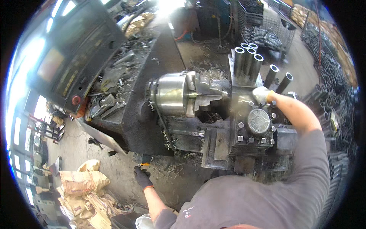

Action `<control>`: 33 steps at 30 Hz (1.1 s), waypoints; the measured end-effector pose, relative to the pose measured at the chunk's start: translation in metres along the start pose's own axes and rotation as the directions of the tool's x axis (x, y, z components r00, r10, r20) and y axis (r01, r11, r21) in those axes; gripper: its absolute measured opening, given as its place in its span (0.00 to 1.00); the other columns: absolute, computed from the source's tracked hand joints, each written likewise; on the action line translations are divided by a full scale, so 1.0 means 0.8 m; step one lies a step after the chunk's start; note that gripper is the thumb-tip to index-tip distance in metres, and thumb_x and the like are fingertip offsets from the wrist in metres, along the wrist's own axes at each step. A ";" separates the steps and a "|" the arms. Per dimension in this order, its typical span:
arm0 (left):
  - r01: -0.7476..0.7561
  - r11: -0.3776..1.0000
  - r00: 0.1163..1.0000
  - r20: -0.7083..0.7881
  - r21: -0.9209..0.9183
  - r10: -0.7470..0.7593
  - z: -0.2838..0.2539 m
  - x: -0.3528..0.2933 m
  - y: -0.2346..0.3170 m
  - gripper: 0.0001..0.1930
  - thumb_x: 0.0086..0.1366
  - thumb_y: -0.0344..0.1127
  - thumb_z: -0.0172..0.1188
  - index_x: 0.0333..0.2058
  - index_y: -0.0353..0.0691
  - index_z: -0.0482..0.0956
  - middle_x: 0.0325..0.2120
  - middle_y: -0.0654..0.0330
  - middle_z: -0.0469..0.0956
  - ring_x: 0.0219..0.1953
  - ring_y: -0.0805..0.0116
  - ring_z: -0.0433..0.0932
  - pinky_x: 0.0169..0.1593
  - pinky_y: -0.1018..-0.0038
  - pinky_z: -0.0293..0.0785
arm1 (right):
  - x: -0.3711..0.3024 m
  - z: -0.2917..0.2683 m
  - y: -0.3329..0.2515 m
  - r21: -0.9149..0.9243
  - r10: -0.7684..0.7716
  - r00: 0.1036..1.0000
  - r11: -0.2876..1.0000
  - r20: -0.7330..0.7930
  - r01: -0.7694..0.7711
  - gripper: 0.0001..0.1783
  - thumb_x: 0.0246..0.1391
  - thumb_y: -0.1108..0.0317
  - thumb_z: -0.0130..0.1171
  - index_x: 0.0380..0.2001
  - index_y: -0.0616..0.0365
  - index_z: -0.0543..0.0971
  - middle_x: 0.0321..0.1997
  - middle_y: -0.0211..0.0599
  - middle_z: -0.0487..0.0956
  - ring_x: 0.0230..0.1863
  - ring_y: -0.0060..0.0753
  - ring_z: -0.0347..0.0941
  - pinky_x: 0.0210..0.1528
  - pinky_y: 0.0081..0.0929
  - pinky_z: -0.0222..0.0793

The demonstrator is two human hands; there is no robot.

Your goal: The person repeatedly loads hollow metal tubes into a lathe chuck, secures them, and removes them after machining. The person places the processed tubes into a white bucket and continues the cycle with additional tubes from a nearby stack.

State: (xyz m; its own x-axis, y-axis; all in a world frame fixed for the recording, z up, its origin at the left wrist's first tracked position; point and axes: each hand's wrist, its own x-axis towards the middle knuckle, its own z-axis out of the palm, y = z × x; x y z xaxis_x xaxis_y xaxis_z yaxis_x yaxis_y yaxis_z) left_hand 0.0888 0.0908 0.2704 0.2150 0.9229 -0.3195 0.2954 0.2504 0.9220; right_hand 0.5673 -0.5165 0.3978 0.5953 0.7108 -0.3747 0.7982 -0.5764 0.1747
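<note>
My left hand (142, 178), in a dark glove with an orange cuff, hangs low beside the lathe. Its thumb and finger look apart, just below a small yellow-orange handle (145, 164); contact is unclear. My right arm reaches across the lathe's square tool post (251, 131), which has bolts around a round cap (259, 121). Beyond that cap, my right hand (261, 95) in a white glove looks curled closed; what its fingers hold is hidden. To the left, a shiny chuck (171, 94) stands with its jaws around a metal part (207, 95).
Several metal tubes (257, 65) stand upright beyond the tool post. A control panel (72, 57) with a red button (76, 100) is at the left. Metal scrap (110, 103) lies behind the headstock. Paper sacks (84, 183) lie on the floor; wire bins (267, 28) stand far back.
</note>
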 end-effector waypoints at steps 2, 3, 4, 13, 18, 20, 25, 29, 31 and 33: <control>-0.500 0.821 0.813 -0.179 0.275 0.554 0.010 -0.048 0.045 0.24 0.78 0.53 0.57 0.56 0.35 0.77 0.41 0.51 0.82 0.40 0.57 0.83 0.47 0.58 0.81 | -0.039 -0.009 0.002 0.194 0.175 0.960 0.972 -0.221 -0.132 0.13 0.48 0.63 0.71 0.36 0.58 0.86 0.32 0.51 0.86 0.33 0.53 0.84 0.39 0.46 0.79; -0.601 0.663 0.648 -0.214 0.447 0.731 0.015 -0.069 0.078 0.23 0.78 0.51 0.58 0.57 0.35 0.77 0.44 0.50 0.82 0.45 0.55 0.84 0.51 0.58 0.81 | -0.066 -0.019 0.003 0.300 0.402 0.887 0.896 -0.227 -0.329 0.14 0.47 0.63 0.72 0.35 0.58 0.85 0.31 0.50 0.85 0.33 0.52 0.84 0.40 0.46 0.79; -0.789 0.417 0.412 -0.115 0.452 0.904 0.016 -0.086 0.120 0.21 0.77 0.47 0.59 0.57 0.35 0.77 0.48 0.49 0.82 0.50 0.52 0.82 0.55 0.56 0.78 | -0.090 -0.033 0.007 0.426 0.408 0.853 0.869 -0.326 -0.253 0.16 0.46 0.63 0.72 0.37 0.59 0.85 0.31 0.48 0.85 0.34 0.51 0.84 0.41 0.45 0.79; -0.716 0.051 0.313 0.255 0.696 0.915 0.163 -0.027 0.498 0.37 0.74 0.54 0.53 0.76 0.44 0.58 0.58 0.44 0.81 0.57 0.41 0.82 0.60 0.50 0.75 | -0.212 -0.111 -0.052 0.865 0.867 0.334 0.452 -0.369 -0.218 0.15 0.57 0.63 0.76 0.40 0.64 0.89 0.37 0.42 0.91 0.39 0.30 0.87 0.45 0.32 0.80; -0.547 0.094 0.659 0.359 0.832 0.661 0.190 0.013 0.564 0.43 0.73 0.58 0.49 0.81 0.59 0.44 0.65 0.38 0.75 0.64 0.32 0.77 0.66 0.43 0.69 | -0.325 -0.163 -0.135 0.844 0.746 0.401 0.422 -0.531 0.331 0.15 0.59 0.64 0.65 0.43 0.66 0.86 0.37 0.40 0.88 0.34 0.26 0.81 0.36 0.27 0.75; -0.726 0.074 0.391 0.322 0.683 0.862 0.186 -0.023 0.539 0.43 0.72 0.60 0.49 0.81 0.56 0.47 0.59 0.38 0.81 0.56 0.34 0.83 0.57 0.44 0.75 | -0.345 -0.158 -0.191 0.820 0.825 0.257 0.362 -0.503 0.443 0.22 0.56 0.63 0.60 0.50 0.67 0.81 0.42 0.39 0.86 0.36 0.25 0.80 0.33 0.26 0.75; -0.975 -0.043 -0.142 0.462 -0.218 0.876 0.150 -0.218 0.373 0.21 0.69 0.25 0.64 0.60 0.36 0.79 0.56 0.47 0.84 0.56 0.56 0.83 0.61 0.64 0.78 | -0.354 -0.149 -0.294 0.730 0.581 0.456 0.429 -0.674 0.532 0.22 0.53 0.66 0.68 0.51 0.63 0.82 0.43 0.38 0.88 0.43 0.29 0.84 0.45 0.29 0.82; -0.734 0.594 -0.071 0.907 -0.329 0.415 0.117 -0.380 0.225 0.33 0.54 0.19 0.74 0.61 0.39 0.79 0.57 0.60 0.80 0.60 0.67 0.78 0.66 0.67 0.74 | -0.311 -0.126 -0.358 0.627 0.276 0.566 0.408 -0.777 0.663 0.23 0.50 0.71 0.76 0.52 0.58 0.85 0.45 0.35 0.89 0.47 0.29 0.85 0.53 0.31 0.83; -0.239 0.961 -0.071 0.989 -0.140 0.127 0.107 -0.449 0.163 0.33 0.54 0.26 0.79 0.60 0.40 0.80 0.56 0.60 0.82 0.59 0.68 0.79 0.64 0.67 0.76 | -0.289 -0.101 -0.382 0.741 0.241 0.704 0.126 -0.668 0.660 0.25 0.51 0.71 0.78 0.53 0.56 0.83 0.45 0.35 0.89 0.48 0.27 0.85 0.55 0.31 0.83; -0.732 0.676 0.134 0.956 -0.081 0.260 0.102 -0.481 0.117 0.29 0.54 0.36 0.80 0.55 0.42 0.80 0.47 0.47 0.86 0.48 0.48 0.87 0.52 0.56 0.82 | -0.271 -0.073 -0.405 0.848 0.162 0.862 -0.164 -0.481 0.504 0.29 0.48 0.69 0.80 0.55 0.55 0.83 0.52 0.37 0.87 0.51 0.32 0.85 0.55 0.33 0.82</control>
State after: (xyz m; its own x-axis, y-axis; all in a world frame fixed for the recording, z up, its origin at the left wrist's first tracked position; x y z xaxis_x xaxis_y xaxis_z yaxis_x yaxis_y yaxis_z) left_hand 0.1093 -0.2646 0.4615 0.9958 -0.0909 -0.0121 -0.0334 -0.4827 0.8752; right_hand 0.1854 -0.4605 0.4756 0.6864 0.7129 0.1434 0.0912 0.1113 -0.9896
